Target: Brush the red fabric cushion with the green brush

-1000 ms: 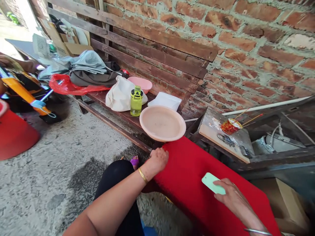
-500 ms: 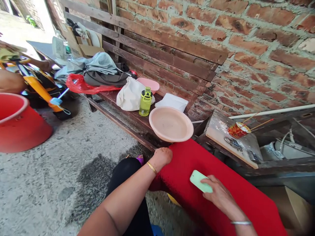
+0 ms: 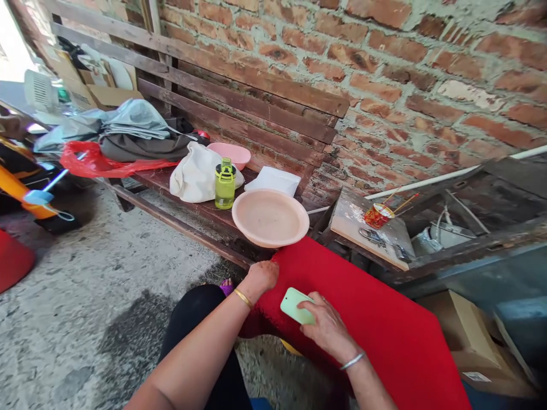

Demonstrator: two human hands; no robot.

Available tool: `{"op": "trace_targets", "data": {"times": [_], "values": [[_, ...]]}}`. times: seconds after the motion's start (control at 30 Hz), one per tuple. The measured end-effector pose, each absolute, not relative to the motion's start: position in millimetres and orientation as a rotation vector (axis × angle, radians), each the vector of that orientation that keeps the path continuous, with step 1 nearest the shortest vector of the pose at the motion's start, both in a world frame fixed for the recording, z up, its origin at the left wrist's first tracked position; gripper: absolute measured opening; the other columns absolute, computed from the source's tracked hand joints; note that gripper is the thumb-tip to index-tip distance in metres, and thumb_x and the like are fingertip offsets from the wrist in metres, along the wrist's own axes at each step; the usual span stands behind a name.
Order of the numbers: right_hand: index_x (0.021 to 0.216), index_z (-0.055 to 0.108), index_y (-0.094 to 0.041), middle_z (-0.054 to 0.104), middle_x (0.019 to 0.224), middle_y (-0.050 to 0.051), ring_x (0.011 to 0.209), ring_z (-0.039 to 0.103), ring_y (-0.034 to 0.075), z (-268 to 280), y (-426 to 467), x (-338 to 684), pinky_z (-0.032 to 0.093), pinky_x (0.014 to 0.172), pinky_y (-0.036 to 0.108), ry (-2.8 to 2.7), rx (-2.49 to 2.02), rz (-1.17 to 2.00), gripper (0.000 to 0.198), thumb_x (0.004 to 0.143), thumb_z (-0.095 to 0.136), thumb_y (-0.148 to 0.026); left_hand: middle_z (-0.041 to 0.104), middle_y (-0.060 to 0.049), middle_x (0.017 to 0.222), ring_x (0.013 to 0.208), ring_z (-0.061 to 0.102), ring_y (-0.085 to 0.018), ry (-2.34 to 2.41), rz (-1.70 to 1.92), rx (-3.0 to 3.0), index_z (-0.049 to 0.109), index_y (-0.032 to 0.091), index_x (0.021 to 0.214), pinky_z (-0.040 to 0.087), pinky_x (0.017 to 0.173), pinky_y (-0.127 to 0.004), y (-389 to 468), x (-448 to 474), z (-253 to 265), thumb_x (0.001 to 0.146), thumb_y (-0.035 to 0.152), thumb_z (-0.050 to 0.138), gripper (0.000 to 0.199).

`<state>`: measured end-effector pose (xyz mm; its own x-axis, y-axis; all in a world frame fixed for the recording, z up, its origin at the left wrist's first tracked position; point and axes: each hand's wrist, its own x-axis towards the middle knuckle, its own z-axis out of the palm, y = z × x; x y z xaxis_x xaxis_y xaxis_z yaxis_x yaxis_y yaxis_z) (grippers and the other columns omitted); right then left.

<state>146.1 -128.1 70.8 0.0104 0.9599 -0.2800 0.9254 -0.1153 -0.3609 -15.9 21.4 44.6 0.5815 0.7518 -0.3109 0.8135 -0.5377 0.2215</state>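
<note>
A red cloth (image 3: pixel 363 307) is spread flat across a long surface in front of me. My left hand (image 3: pixel 264 275) is closed at its near left edge, gripping the cloth there, just below the rim of the pale pink basin (image 3: pixel 270 219). In my right hand (image 3: pixel 327 324) is a light green scrub brush (image 3: pixel 297 304), rounded at the corners and with a small hole at one end. The brush lies over the cloth, a short way right of my left hand. Its underside is hidden.
A green water bottle (image 3: pixel 225 185) and a white bag (image 3: pixel 194 173) sit on the wooden bench (image 3: pixel 179 192) beside the basin. To the right, a board (image 3: pixel 348 213) carries a red-and-gold cup (image 3: pixel 378 215). A cardboard box (image 3: pixel 465 336) stands lower right, a red tub (image 3: pixel 12 262) at left.
My right hand has brought the brush leftward over the cloth, closer to my left hand. My left hand keeps its place at the cloth's edge. The view has turned to the right.
</note>
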Motion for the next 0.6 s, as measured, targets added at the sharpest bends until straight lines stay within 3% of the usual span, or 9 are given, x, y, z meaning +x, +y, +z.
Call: {"op": "trace_targets", "data": {"times": [0.13, 0.3, 0.47, 0.6], "values": [[0.105, 0.072, -0.025, 0.06, 0.115, 0.005, 0.11, 0.058, 0.023, 60.6, -195.8, 233.1, 0.044, 0.095, 0.032, -1.735, -2.335, 0.763, 0.046, 0.061, 0.058, -0.021, 0.07, -0.021, 0.112, 0.108, 0.067, -0.029, 1.272, -0.283, 2.486, 0.063, 0.011, 0.122, 0.054, 0.088, -0.039, 25.2, -14.8, 35.9, 0.093, 0.028, 0.053, 0.035], [0.097, 0.074, -0.026, 0.066, 0.105, 0.008, 0.098, 0.063, 0.03, 52.6, -296.4, 333.9, 0.047, 0.091, 0.041, -1.323, -2.633, 0.435, 0.043, 0.059, 0.06, -0.038, 0.068, -0.021, 0.115, 0.115, 0.063, -0.03, 1.275, -0.233, 2.496, 0.051, 0.012, 0.136, 0.049, 0.095, -0.038, 27.5, -13.9, 24.2, 0.092, 0.047, 0.055, 0.057], [0.101, 0.071, -0.027, 0.065, 0.11, 0.008, 0.106, 0.063, 0.03, 22.0, -333.7, 324.0, 0.05, 0.092, 0.038, -1.064, -2.435, 0.372, 0.051, 0.063, 0.059, -0.058, 0.066, -0.023, 0.122, 0.123, 0.058, -0.032, 1.306, -0.219, 2.458, 0.04, 0.011, 0.147, 0.043, 0.101, -0.037, 22.7, -18.5, 17.4, 0.091, 0.054, 0.05, 0.071], [0.108, 0.069, -0.027, 0.067, 0.112, 0.007, 0.112, 0.062, 0.03, -5.1, -338.2, 310.1, 0.051, 0.095, 0.036, -0.974, -2.322, 0.466, 0.057, 0.064, 0.06, -0.062, 0.056, -0.026, 0.136, 0.127, 0.055, -0.033, 1.397, -0.289, 2.288, 0.029, 0.009, 0.153, 0.041, 0.102, -0.039, 12.6, -11.1, 10.2, 0.094, 0.054, 0.041, 0.076]]}}
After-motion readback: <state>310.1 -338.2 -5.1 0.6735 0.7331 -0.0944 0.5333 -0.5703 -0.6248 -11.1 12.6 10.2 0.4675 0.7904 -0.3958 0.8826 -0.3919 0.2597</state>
